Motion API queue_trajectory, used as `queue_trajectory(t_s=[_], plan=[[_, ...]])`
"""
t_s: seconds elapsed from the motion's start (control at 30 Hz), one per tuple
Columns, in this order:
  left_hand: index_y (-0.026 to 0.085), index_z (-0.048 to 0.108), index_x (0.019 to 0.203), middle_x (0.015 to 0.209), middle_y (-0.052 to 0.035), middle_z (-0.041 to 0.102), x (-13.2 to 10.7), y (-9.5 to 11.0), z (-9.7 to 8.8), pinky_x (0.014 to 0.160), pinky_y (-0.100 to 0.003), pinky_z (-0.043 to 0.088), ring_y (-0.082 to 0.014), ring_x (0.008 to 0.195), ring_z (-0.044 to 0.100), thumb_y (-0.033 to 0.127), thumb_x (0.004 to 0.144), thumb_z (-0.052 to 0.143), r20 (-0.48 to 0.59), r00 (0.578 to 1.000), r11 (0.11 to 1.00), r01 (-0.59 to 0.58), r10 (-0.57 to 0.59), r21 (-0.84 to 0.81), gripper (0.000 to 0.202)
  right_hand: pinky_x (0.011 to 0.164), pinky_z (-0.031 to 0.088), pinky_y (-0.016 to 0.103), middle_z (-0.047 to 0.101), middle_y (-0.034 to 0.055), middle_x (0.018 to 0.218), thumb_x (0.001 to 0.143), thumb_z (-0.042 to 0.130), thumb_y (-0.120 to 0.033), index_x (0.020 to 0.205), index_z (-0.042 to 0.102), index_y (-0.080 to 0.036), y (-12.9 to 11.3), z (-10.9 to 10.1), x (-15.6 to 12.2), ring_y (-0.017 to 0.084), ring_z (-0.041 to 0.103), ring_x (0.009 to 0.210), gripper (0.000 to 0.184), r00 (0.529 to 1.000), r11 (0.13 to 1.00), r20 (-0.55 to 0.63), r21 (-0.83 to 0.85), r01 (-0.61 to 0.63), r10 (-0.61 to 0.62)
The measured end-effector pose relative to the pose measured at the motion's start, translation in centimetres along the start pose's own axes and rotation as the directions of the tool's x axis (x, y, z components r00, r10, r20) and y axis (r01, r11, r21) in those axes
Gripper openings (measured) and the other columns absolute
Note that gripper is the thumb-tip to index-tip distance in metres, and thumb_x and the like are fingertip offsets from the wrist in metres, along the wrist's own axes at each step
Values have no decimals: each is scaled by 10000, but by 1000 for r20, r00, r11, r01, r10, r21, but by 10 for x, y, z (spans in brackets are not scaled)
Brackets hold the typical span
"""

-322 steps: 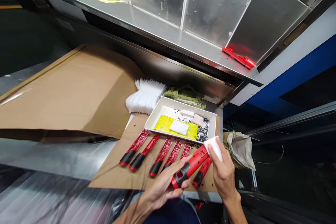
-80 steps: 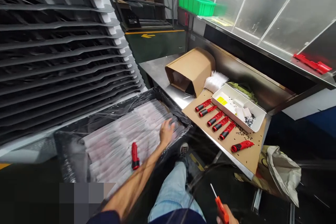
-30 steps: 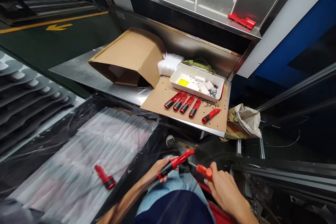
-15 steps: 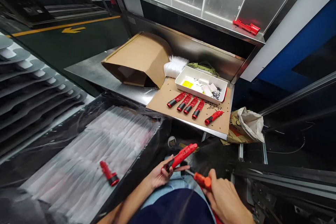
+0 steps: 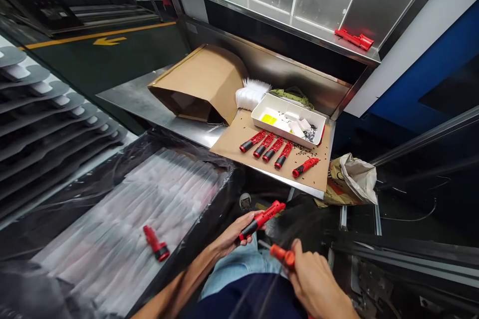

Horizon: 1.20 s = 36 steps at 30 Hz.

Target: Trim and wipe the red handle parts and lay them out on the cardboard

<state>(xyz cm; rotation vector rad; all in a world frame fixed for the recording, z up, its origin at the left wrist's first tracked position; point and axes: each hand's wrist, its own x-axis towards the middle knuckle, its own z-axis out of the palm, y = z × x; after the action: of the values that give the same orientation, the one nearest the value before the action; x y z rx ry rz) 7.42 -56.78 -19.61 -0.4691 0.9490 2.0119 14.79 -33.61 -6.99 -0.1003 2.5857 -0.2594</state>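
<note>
My left hand (image 5: 235,234) is closed around the black grip of a red-and-black tool housing (image 5: 268,213), which points up and to the right above my lap. In my right hand (image 5: 314,271) is a screwdriver (image 5: 282,255) with an orange-red handle. Its metal shaft reaches left to a spot just below the housing, apart from it as far as I can see. Several similar red housings (image 5: 273,149) lie in a row on a cardboard sheet (image 5: 232,147), and one more housing (image 5: 306,167) lies to their right.
A white tray (image 5: 258,118) with small black parts and white blocks stands on the cardboard. Behind it are white packing sleeves (image 5: 251,95) and an open cardboard box (image 5: 202,79). At left, another red housing (image 5: 155,243) rests on plastic-wrapped pieces (image 5: 123,229). A paper sack (image 5: 352,179) stands right.
My left hand has turned the housing slightly and shifted it right, with its black grip now more visible. The screwdriver has moved a little left with my right hand.
</note>
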Motion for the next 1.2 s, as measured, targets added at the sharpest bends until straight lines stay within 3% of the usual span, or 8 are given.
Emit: queue_trajectory(t_s=[0.17,0.27,0.43,0.53,0.87,1.03,1.1,1.2], plan=[[134,609,1338,899,-146,761,-3,5,2,327,-128,270,-47,386,508,519,898,645,-26,998,989,-54,59,141,586,786,466,375,720,191,1049,997,352,-194,1330,504,-82,-1,-14,0,330,698,971,383,989,992,97,-71,-108,115],[132,624,1326,916,-150,756,-5,7,0,343,-139,262,-49,407,504,564,864,667,-26,996,978,-74,80,194,634,831,469,389,716,190,1077,987,386,-203,1395,464,-88,-1,-19,2,328,690,1000,431,992,998,122,-66,-18,26],[147,634,1321,907,-137,749,-6,9,-5,343,-164,216,-42,390,446,637,821,671,-15,996,967,-77,83,243,701,791,481,387,724,185,1041,1000,358,-227,1347,505,-76,6,-14,8,333,703,959,406,993,995,90,-79,-66,73],[148,649,1305,906,-131,740,-7,8,-7,343,-166,195,-36,394,430,620,845,652,-13,997,968,-75,80,241,659,777,481,369,730,161,1030,972,412,-211,1357,502,-101,9,-10,10,317,710,936,410,993,998,120,-61,30,-23],[149,625,1353,901,-148,746,-12,2,-13,333,-157,215,-37,386,418,534,902,620,-50,993,972,-97,110,213,593,847,469,411,711,193,1060,980,383,-202,1336,490,-73,-2,-16,11,346,682,1012,393,990,998,131,-22,-54,56],[132,659,1302,856,-142,747,-23,6,-19,327,-144,223,-26,364,409,479,904,644,-71,992,982,-93,106,163,528,798,442,335,714,131,999,956,450,-296,1301,512,-158,26,4,20,286,683,932,376,1000,989,-6,145,-11,12],[146,621,1345,870,-130,749,-27,7,-21,327,-133,268,-35,375,448,452,904,655,-97,990,990,-88,98,108,538,740,426,290,699,52,881,931,496,-375,1060,582,-223,51,16,34,248,677,843,217,985,944,-134,324,-64,113],[190,518,1439,909,-99,752,-31,9,-22,343,-119,357,-45,403,500,419,937,620,-137,987,996,-88,89,14,560,713,425,275,663,18,824,899,508,-436,882,556,-235,89,37,62,223,656,798,207,900,845,-282,514,-150,331]])
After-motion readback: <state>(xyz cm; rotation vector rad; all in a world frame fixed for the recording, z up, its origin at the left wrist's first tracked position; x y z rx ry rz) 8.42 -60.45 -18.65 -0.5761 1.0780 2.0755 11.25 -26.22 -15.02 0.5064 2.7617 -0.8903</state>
